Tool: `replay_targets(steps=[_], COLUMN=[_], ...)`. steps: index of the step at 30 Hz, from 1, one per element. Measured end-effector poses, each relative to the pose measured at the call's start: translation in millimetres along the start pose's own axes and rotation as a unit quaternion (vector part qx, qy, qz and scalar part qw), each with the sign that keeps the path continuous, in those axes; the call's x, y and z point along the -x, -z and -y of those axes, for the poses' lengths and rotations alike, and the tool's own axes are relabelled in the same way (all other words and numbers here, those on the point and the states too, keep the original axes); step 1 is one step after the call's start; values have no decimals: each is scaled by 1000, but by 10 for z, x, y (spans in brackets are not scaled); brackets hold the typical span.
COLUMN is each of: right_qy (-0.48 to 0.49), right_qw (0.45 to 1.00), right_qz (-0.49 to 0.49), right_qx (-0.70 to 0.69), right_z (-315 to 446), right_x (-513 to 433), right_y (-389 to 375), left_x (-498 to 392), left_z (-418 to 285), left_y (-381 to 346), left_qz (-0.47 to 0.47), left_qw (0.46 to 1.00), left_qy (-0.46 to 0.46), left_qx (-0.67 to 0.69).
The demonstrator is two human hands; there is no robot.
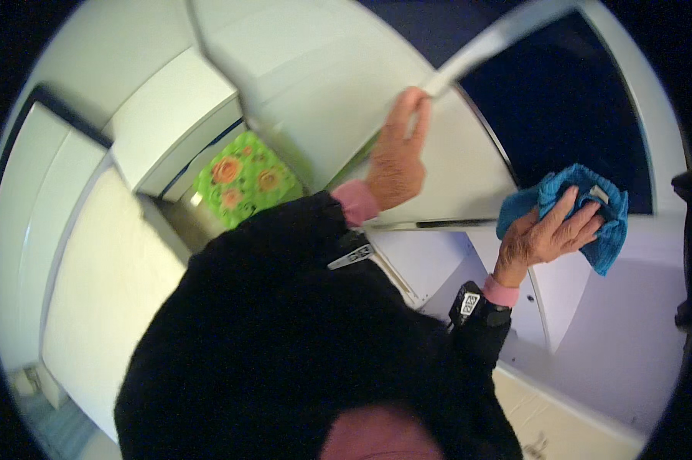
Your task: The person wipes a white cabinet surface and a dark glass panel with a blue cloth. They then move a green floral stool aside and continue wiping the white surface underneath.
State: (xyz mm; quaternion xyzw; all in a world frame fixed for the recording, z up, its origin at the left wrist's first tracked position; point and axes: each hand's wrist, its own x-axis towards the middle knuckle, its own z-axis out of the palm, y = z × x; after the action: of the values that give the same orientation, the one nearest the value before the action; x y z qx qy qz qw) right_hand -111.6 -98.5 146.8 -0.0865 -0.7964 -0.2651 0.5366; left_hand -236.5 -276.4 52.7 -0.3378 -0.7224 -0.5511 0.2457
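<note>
My right hand [544,236] is spread over a crumpled blue cloth [608,230], holding it against the lower edge of a dark panel [559,109] with a white frame [619,69]. A small pale tag shows on the cloth. Further left, my left hand [400,155] reaches up with its fingers stretched out. Their tips meet the frame's near corner, where the white strip [478,52] is blurred. The thumb is hidden, so whether this hand grips the edge is unclear. Both wrists carry black bands over pink cuffs.
A green floral padded seat [251,175] stands at left beside a white cabinet [176,109]. Below my hands is an open white compartment [432,259] with panel edges. Pale panels [622,322] are at lower right; a cream surface [104,247] spans the far left.
</note>
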Motion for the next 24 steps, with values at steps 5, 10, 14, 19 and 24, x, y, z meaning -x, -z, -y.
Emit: replay_targets(steps=[5, 10, 14, 19, 24], right_qy=[89, 119, 217, 103, 171], right_qw=[982, 976, 913, 917, 937], right_qz=[95, 121, 168, 73, -4], right_qx=[-134, -136, -301, -378, -305], right_z=[527, 739, 943, 1057, 1380], right_x=[207, 63, 93, -240, -683], right_y=[4, -281, -362, -308, -386], left_x=[52, 117, 169, 193, 234], left_z=[18, 8, 63, 142, 223], left_y=[-7, -1, 39, 32, -4], left_qz=[-45, -40, -18, 21, 52], left_qw=[999, 998, 999, 1000, 998], left_qy=[11, 42, 23, 13, 9], left_qx=[-24, -26, -29, -5, -17])
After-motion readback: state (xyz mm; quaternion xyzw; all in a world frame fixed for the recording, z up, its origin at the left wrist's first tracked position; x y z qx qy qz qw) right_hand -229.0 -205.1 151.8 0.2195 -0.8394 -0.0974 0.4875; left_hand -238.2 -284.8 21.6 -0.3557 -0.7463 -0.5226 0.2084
